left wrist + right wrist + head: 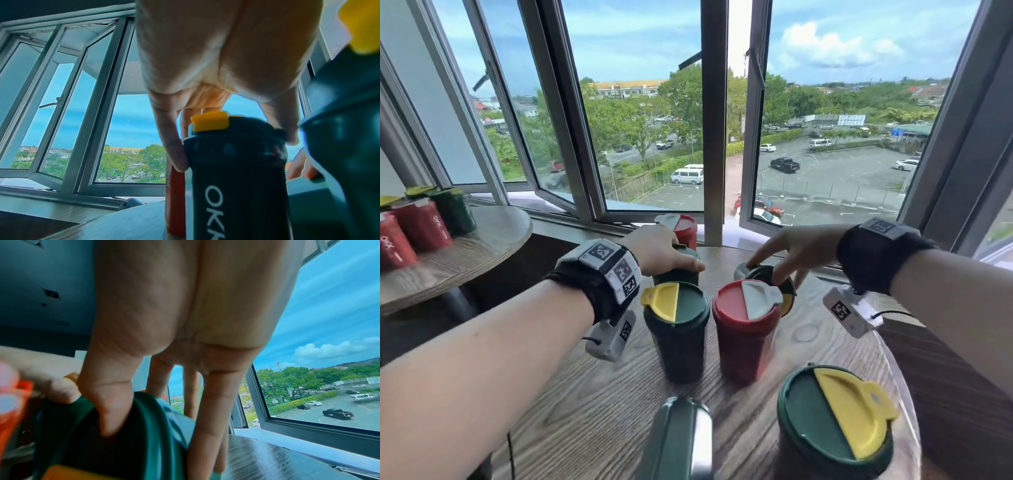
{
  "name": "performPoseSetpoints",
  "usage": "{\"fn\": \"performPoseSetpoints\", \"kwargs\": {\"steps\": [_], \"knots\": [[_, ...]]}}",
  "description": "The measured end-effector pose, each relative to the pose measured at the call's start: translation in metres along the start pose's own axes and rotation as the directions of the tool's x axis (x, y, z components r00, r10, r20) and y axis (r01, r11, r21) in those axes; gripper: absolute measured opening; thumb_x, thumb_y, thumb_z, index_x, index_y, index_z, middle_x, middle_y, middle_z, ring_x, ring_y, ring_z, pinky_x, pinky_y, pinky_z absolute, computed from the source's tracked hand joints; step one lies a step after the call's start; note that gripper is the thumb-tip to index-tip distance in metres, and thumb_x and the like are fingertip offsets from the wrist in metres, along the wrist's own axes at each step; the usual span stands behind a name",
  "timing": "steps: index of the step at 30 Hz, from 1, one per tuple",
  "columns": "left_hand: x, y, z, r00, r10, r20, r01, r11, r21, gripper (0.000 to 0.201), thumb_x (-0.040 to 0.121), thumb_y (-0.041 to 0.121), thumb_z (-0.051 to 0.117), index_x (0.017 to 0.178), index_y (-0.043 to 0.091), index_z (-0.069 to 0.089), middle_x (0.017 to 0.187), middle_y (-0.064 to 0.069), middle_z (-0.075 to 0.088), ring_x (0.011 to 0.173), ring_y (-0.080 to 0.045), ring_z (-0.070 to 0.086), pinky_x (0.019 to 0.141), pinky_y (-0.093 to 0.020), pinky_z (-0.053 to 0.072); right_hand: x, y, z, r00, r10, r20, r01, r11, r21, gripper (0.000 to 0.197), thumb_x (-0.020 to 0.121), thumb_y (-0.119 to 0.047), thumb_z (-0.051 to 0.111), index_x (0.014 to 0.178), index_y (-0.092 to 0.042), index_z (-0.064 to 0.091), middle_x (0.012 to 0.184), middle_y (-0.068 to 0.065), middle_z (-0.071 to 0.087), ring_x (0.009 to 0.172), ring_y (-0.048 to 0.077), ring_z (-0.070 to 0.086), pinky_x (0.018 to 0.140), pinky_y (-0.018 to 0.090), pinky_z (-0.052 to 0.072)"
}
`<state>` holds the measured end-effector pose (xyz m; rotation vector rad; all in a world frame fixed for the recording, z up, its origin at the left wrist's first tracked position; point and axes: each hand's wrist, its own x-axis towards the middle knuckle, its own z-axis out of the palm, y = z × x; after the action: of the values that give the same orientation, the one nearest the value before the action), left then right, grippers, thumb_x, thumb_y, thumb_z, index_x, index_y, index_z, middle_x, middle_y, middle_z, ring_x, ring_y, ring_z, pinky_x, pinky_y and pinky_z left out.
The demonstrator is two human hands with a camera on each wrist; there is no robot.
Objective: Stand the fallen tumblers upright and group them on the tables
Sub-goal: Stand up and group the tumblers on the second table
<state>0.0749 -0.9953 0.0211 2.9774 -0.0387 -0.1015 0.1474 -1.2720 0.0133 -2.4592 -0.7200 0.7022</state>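
On the round wooden table (599,411), my left hand (664,250) grips the lid of an upright dark green tumbler (677,274) (236,170) from above. My right hand (787,253) holds a tipped green tumbler (763,277) (133,434) behind the red one, thumb on the lid face and fingers over the rim. A green tumbler with a yellow flap (676,329) and a red tumbler with a grey flap (746,329) stand upright in the middle. Another red tumbler (683,229) stands at the back, and a green one (835,421) at the near right. A green tumbler (678,442) lies fallen at the near edge.
A second round table (493,236) at the left carries several red and green tumblers (421,226). Open window frames (714,137) and a sill run close behind both tables. Between the two tables is a dark gap.
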Motion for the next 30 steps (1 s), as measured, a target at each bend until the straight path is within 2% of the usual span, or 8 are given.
{"fn": "performPoseSetpoints", "kwargs": {"steps": [2,7,12,18,22,25,27,30], "knots": [[0.0,-0.001,0.0,1.0,0.007,0.007,-0.007,1.0,-0.007,0.08,0.062,0.087,0.059,0.096,0.016,0.072,0.089,-0.003,0.072,0.079,-0.019,0.068,0.076,-0.038,0.058,-0.001,0.0,-0.011,0.998,0.027,0.054,-0.03,0.998,0.058,0.049,0.096,0.004,0.067,0.133,-0.027,0.07,0.118,-0.002,0.08,0.104,0.028,0.08,0.08,0.04,0.069],[0.002,-0.002,0.002,0.999,0.032,-0.002,-0.032,0.999,0.004,0.073,0.07,0.084,0.057,0.092,0.016,0.071,0.089,-0.003,0.07,0.081,-0.018,0.065,0.07,-0.035,0.05,0.009,0.007,-0.031,0.981,0.186,0.047,-0.192,0.954,0.23,0.031,0.104,-0.007,0.055,0.133,-0.005,0.065,0.097,0.006,0.083,0.088,0.041,0.081,0.064,0.034,0.066],[0.001,-0.003,-0.002,0.999,0.033,0.039,-0.033,0.999,0.001,0.081,0.088,0.074,0.045,0.133,0.008,0.059,0.132,-0.011,0.062,0.115,-0.026,0.06,0.097,-0.042,0.049,0.022,0.006,-0.031,0.963,0.27,-0.006,-0.257,0.925,0.28,0.017,0.106,-0.017,0.051,0.11,-0.004,0.062,0.118,0.018,0.071,0.081,0.042,0.081,0.059,0.036,0.065],[-0.002,-0.011,-0.008,0.996,0.029,0.087,-0.018,0.992,-0.129,0.066,0.089,0.063,0.056,0.132,0.012,0.059,0.123,-0.01,0.063,0.097,-0.024,0.066,0.076,-0.04,0.062,0.021,-0.012,-0.032,0.932,0.29,-0.22,-0.291,0.956,0.026,0.036,0.107,-0.019,0.049,0.114,0.009,0.069,0.109,0.029,0.077,0.078,0.036,0.081,0.056,0.037,0.065],[-0.001,-0.013,-0.014,0.989,0.068,0.128,-0.047,0.986,-0.159,0.073,0.085,0.056,0.067,0.144,0.016,0.051,0.132,-0.007,0.059,0.1,-0.026,0.067,0.082,-0.047,0.06,0.016,-0.041,-0.027,0.902,0.317,-0.292,-0.386,0.897,-0.217,0.068,0.102,-0.062,0.053,0.104,0.005,0.067,0.085,0.016,0.072,0.074,0.032,0.077,0.073,0.044,0.065],[0.0,-0.018,-0.015,0.982,0.087,0.171,-0.061,0.987,-0.151,0.084,0.08,0.056,0.073,0.15,0.022,0.044,0.133,-0.001,0.055,0.11,-0.027,0.063,0.086,-0.047,0.059,0.014,-0.056,-0.02,0.899,0.264,-0.348,-0.403,0.81,-0.426,0.065,0.093,-0.071,0.06,0.1,-0.006,0.063,0.069,0.007,0.062,0.063,0.021,0.067,0.066,0.038,0.061],[-0.001,-0.02,-0.014,0.982,0.089,0.165,-0.06,0.983,-0.172,0.086,0.078,0.054,0.076,0.151,0.024,0.043,0.129,0.002,0.052,0.111,-0.024,0.061,0.088,-0.045,0.059,0.018,-0.054,-0.023,0.927,0.257,-0.272,-0.357,0.823,-0.442,0.067,0.092,-0.064,0.068,0.111,0.0,0.069,0.085,0.016,0.073,0.076,0.03,0.078,0.077,0.046,0.068],[-0.002,-0.02,-0.013,0.983,0.104,0.149,-0.076,0.98,-0.184,0.085,0.079,0.052,0.077,0.151,0.024,0.043,0.126,0.003,0.052,0.112,-0.021,0.058,0.089,-0.041,0.058,0.016,-0.053,-0.028,0.958,0.258,-0.124,-0.286,0.848,-0.446,0.051,0.091,-0.041,0.077,0.136,-0.019,0.067,0.138,0.014,0.066,0.103,0.03,0.074,0.083,0.042,0.067]]}}
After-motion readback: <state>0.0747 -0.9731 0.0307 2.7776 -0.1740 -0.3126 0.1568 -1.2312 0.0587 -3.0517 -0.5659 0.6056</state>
